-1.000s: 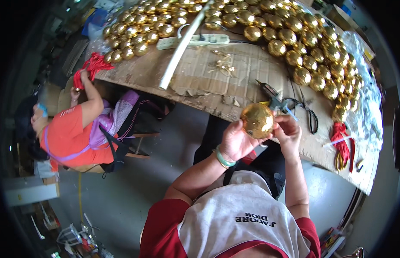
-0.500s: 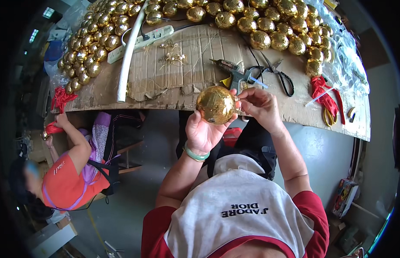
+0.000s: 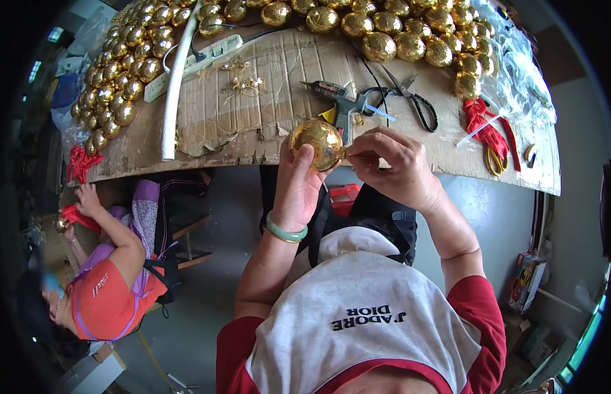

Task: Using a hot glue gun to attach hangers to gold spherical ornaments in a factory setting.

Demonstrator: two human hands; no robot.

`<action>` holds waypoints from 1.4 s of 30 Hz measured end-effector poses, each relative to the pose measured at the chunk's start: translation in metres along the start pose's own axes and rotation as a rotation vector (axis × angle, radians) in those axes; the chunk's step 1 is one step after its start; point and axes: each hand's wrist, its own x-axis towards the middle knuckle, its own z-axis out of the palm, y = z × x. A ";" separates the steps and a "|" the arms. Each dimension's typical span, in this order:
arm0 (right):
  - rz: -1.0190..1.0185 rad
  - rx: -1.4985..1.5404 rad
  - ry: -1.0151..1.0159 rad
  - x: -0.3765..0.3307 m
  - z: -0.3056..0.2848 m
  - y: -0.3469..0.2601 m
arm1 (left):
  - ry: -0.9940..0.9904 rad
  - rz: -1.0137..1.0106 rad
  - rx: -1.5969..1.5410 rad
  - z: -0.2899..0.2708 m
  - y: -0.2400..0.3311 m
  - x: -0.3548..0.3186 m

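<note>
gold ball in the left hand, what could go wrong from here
The gold ball could slip from the left hand and miss the table. The glue gun lies just beyond the ball; if hot, it might burn skin. The open scissors beyond the right hand could nick someone reaching past.

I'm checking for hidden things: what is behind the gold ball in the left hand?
Beyond the gold ball, the cardboard-topped table and a glue gun show. The left hand has its thumb in front; its fingers are mostly covered, as is the table directly behind.
</note>
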 end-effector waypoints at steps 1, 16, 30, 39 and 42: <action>-0.033 -0.054 -0.001 0.001 0.001 0.000 | 0.002 0.008 0.016 0.002 0.000 0.000; -0.074 -0.223 -0.117 0.000 0.004 -0.006 | 0.010 0.067 0.112 0.006 -0.001 -0.002; 0.389 0.682 -0.368 0.009 -0.002 0.033 | -0.021 -0.024 0.116 0.007 -0.002 -0.007; 0.498 0.682 -0.475 0.014 -0.004 0.033 | -0.035 -0.114 0.059 -0.001 -0.004 -0.005; 0.477 0.602 -0.488 0.014 -0.005 0.031 | -0.018 -0.109 0.088 0.003 -0.002 -0.007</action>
